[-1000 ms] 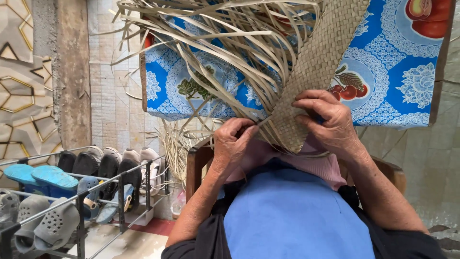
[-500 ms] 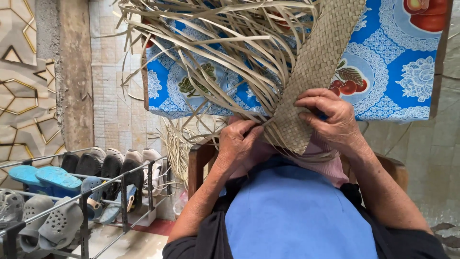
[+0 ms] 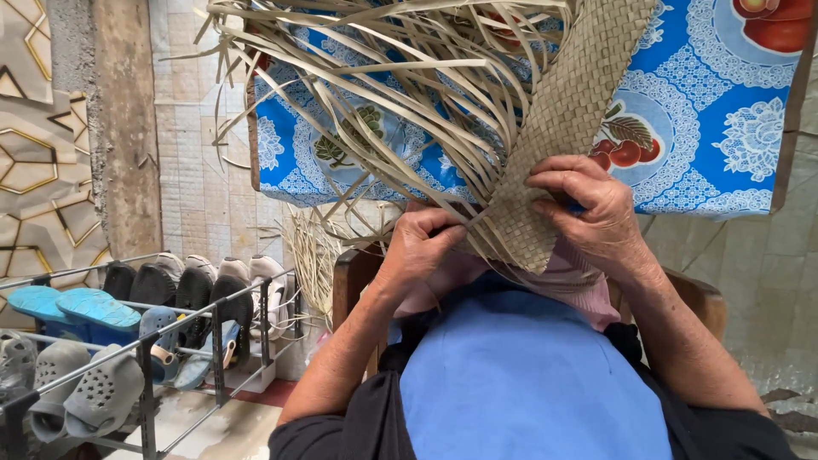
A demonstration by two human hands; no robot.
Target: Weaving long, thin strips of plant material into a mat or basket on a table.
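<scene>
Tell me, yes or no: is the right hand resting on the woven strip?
Yes. The right hand lies flat against the woven strip, while the left hand pinches loose strands at its edge.

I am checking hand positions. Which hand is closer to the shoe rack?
The left hand. It pinches loose strips at the woven mat's left edge, on the side of the shoe rack. The right hand grips the mat farther right, away from the rack.

Two bare forearms, no sleeves past the elbow, no rings or watch seen. Left hand, right hand. Blue cloth over lap, pink ribbed fabric above it, black garment at both sides.
</scene>
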